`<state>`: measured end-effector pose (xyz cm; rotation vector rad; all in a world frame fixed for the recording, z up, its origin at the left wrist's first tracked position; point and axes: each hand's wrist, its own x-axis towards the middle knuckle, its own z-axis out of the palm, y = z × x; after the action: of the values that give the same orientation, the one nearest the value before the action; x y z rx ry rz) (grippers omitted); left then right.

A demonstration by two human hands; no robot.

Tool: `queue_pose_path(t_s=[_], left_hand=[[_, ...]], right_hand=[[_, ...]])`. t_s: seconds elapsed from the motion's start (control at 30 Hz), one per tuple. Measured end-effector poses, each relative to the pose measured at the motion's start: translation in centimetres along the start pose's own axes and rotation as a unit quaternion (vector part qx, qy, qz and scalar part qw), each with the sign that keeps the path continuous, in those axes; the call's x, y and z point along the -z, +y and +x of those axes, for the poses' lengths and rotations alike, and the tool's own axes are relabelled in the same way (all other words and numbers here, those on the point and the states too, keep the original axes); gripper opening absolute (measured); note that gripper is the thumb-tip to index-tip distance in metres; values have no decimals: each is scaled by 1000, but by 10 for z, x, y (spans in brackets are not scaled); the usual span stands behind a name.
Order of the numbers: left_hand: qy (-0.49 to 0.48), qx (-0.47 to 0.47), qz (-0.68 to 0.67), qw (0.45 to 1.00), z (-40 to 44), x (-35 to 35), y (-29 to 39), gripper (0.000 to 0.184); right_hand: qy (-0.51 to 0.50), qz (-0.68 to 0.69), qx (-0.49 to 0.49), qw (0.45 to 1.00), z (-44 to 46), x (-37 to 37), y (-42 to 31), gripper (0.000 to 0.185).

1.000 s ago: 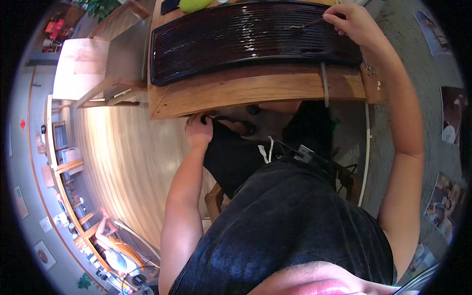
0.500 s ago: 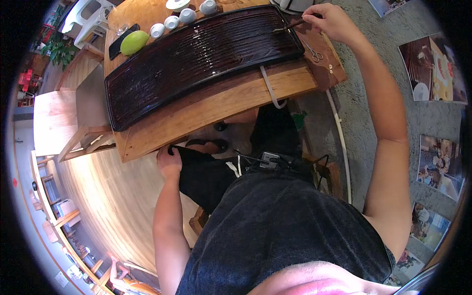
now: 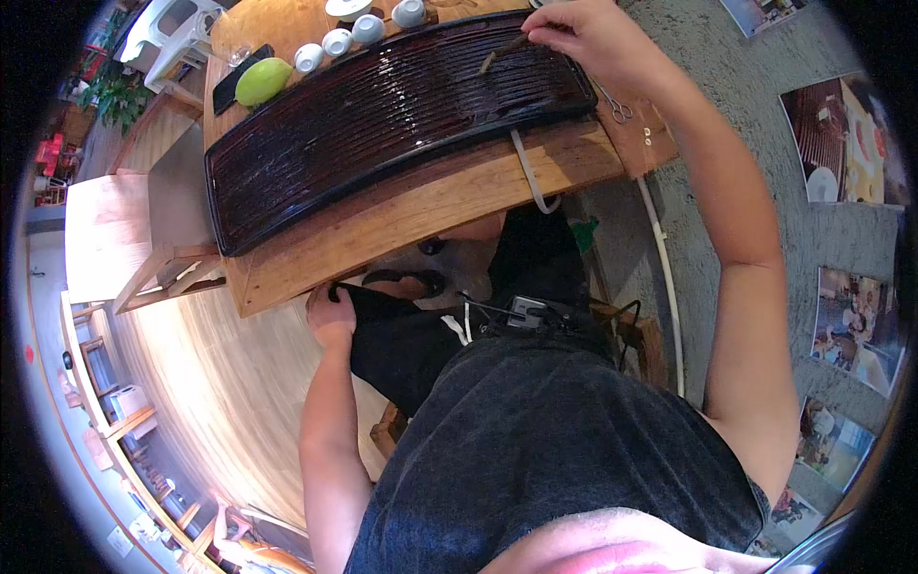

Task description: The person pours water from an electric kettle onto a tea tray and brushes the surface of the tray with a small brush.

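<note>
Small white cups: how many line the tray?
4, in a row beyond the tray: leftmost cup, second cup, third cup, rightmost cup. The picture's top edge may hide others.

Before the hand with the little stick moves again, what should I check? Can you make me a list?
1. Thin stick held in the right hand: ok, the fingers pinch one end.
2. Stick's tip touching the dark ribbed tray: cannot tell, it's over the tray but might be just above it.
3. Small white cups off the tray: ok, they stand behind it.
4. Scissors off the tray: ok, they lie beside its right end.
5. Left hand away from the tray: ok, it's down by the black trouser leg.
6. Tray dry: cannot tell, it just looks shiny.
</note>
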<state>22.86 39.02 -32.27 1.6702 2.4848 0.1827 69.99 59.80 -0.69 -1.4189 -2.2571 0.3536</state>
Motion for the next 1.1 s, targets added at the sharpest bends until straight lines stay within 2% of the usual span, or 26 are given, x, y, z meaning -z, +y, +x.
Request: queue_pose_path(t_s=[0.07, 0.13, 0.27, 0.33, 0.4, 0.47, 0.5, 0.57, 0.6, 0.63, 0.73, 0.8, 0.87, 0.97, 1.1], left_hand=[[-2, 9, -10, 1000, 0, 2, 0, 40], [-27, 9, -21, 999, 0, 6, 1, 41], [-13, -7, 2, 1000, 0, 5, 1, 41], [-23, 6, -19, 1000, 0, 5, 2, 42], [-27, 12, -12, 999, 0, 5, 2, 43], [-30, 17, -3, 999, 0, 5, 3, 44], [-31, 16, -4, 999, 1, 3, 3, 44], [-30, 18, 0, 999, 2, 6, 4, 45], [-42, 14, 1, 999, 2, 10, 8, 45], [-54, 14, 4, 998, 1, 14, 9, 45], [-23, -5, 2, 1000, 0, 3, -1, 43], [-38, -12, -5, 999, 6, -14, -15, 41], [-40, 13, -2, 999, 2, 4, 1, 40], [-33, 35, -7, 999, 0, 3, 0, 42], [-70, 67, -41, 994, 0, 15, 7, 44]], right_hand=[[-12, -15, 12, 1000, 2, -7, 4, 18], [-20, -32, -40, 998, -2, -7, 2, 18], [-10, -17, -105, 994, -14, 11, -5, 18], [-23, -18, -189, 982, -17, 20, -8, 18], [-13, 8, -185, 983, -13, 18, 0, 18], [6, 28, -60, 998, -4, 9, 0, 20], [8, 30, -60, 998, 0, 2, -4, 20], [5, 68, 22, 997, 18, -18, -23, 21], [45, 83, 135, 986, 29, -33, -30, 22], [35, 74, 106, 991, 37, -45, -46, 21], [20, 95, 165, 982, 71, -88, -82, 19], [24, 101, 191, 976, 89, -114, -99, 19], [26, 106, 216, 970, 102, -134, -115, 20], [-40, 115, 167, 978, 111, -138, -140, 21], [-76, 175, 138, 972, 122, -151, -159, 21]])
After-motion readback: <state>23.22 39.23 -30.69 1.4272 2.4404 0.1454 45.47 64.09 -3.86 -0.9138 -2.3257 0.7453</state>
